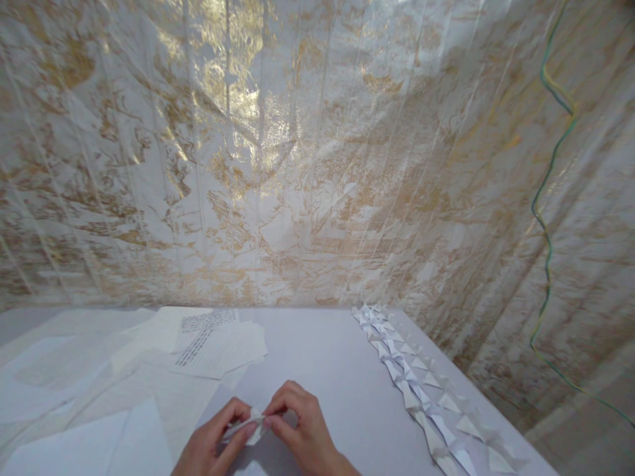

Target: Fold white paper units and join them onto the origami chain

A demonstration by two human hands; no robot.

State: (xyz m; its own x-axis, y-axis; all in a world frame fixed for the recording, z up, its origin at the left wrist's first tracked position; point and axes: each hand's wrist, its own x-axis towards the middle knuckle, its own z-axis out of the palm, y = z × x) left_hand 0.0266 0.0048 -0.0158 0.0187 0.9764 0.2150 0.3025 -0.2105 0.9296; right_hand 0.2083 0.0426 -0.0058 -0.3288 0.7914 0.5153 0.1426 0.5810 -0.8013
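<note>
Between my two hands is a small piece of folded white paper [256, 433], held just above the table near its front edge. My left hand [215, 439] pinches its left side between thumb and fingers. From the other side, my right hand [302, 423] grips the paper's upper right end with thumb and forefinger. The fingertips of both hands almost meet and hide part of the folds. A bit of white paper also shows under the hands at the bottom edge of the view.
Loose paper sheets [124, 390] overlap across the table's left side, one a printed sheet [223, 347]. Rows of small folded paper pieces [411, 383] line the right side of the white table [317, 350]. Behind hangs a shiny gold-patterned sheet [297, 165], with a green cable [548, 264] at right.
</note>
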